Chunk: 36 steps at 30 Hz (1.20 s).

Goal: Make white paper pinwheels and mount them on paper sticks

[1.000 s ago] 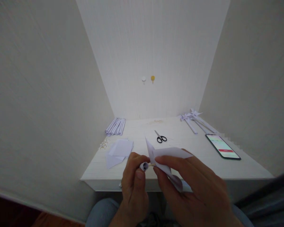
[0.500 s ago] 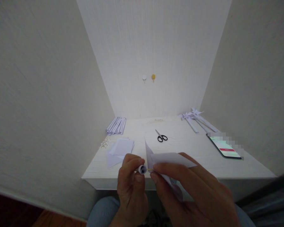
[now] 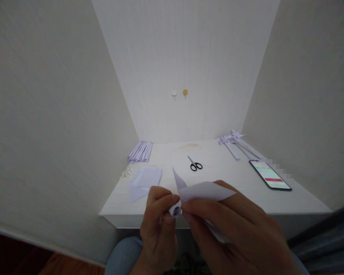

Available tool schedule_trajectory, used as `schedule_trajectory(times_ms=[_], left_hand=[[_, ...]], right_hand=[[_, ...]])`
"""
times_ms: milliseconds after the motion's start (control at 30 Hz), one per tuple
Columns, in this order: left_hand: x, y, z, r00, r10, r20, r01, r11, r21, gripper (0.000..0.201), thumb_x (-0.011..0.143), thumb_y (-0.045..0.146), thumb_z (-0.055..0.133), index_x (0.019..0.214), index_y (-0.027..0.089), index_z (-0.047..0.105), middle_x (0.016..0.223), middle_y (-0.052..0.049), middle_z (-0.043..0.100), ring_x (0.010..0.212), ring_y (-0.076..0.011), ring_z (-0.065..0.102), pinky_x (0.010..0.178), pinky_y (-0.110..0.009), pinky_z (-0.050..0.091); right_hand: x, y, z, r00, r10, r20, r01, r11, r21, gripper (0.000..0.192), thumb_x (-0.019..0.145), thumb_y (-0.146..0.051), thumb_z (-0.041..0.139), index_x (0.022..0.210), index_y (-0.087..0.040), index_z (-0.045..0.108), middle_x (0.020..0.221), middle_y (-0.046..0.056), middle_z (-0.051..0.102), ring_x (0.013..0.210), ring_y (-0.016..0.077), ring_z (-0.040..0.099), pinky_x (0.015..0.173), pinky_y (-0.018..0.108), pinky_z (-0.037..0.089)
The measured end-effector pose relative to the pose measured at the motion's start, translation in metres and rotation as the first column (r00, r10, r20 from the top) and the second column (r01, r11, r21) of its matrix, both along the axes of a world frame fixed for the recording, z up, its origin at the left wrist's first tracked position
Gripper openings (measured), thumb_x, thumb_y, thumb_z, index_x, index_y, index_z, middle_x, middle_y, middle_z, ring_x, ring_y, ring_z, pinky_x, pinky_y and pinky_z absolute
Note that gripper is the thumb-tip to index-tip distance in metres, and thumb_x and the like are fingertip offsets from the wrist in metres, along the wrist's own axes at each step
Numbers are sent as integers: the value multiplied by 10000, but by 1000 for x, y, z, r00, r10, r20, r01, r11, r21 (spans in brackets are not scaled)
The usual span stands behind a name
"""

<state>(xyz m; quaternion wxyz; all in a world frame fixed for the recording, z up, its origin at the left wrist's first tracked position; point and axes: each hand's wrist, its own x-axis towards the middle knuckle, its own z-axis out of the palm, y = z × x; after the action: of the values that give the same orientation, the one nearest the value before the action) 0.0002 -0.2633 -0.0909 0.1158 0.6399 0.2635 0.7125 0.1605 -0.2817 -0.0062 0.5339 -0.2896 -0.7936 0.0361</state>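
My left hand (image 3: 159,225) is closed around a rolled white paper tube (image 3: 176,211), its open end facing me. Between the thumb and fingers of my right hand (image 3: 232,225) is a folded white paper pinwheel (image 3: 208,191), its pointed blades sticking out to the left and right. The pinwheel's centre is right beside the tube's end; whether the two touch is hidden by my fingertips. Both hands are over the table's front edge. Black-handled scissors (image 3: 195,165) lie beyond them on the table.
On the white table (image 3: 226,194), paper sheets (image 3: 149,177), small white bits (image 3: 127,172) and a stack of paper tubes (image 3: 140,151) lie left. Finished pinwheels on sticks (image 3: 232,145) and a phone (image 3: 271,175) lie right. Two hooks (image 3: 185,92) are on the back wall.
The pinwheel has come closer to the tube, closing the gap where a thin stick showed. The tube's open end has tipped slightly downward and to the right.
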Motion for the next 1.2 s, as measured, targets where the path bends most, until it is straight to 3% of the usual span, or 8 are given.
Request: schedule_trajectory(times_ms=[333,600,867,1200], left_hand=[[4,-4,9,999,-20,45,21,999,-26,251,1025,329,513,1114,263,738,880,-53,596,793,-191,553,665,-296,497],[-6,-1,-1,997,-51,-64,52,999,15,291,1024,248,498,1247,267,684,940,-60,579,869,-213,551,681,-324,472],[-8,-2,5,995,26,-95,-26,1000,10,277,1021,229,522,1236,261,694,1082,-79,638,1027,-227,576,829,-346,489],[-5,-8,11,997,75,-12,-75,996,38,267,977,186,604,1191,294,722,1151,-60,665,1042,-220,604,839,-353,505]], right_hand=[[1,-1,-1,1000,15,6,-15,1000,-8,158,933,-108,618,899,-212,733,850,35,775,771,173,723,677,274,611],[0,-1,-2,1000,9,-24,-10,999,-44,175,877,-64,648,878,-220,728,824,23,771,759,174,725,675,271,612],[1,-5,-2,999,1,-46,-2,1000,-18,188,838,-41,675,897,-213,725,858,26,774,757,162,723,659,245,615],[0,-9,0,1000,-3,-17,3,1000,7,205,850,-35,674,917,-220,731,893,8,786,784,145,744,723,211,639]])
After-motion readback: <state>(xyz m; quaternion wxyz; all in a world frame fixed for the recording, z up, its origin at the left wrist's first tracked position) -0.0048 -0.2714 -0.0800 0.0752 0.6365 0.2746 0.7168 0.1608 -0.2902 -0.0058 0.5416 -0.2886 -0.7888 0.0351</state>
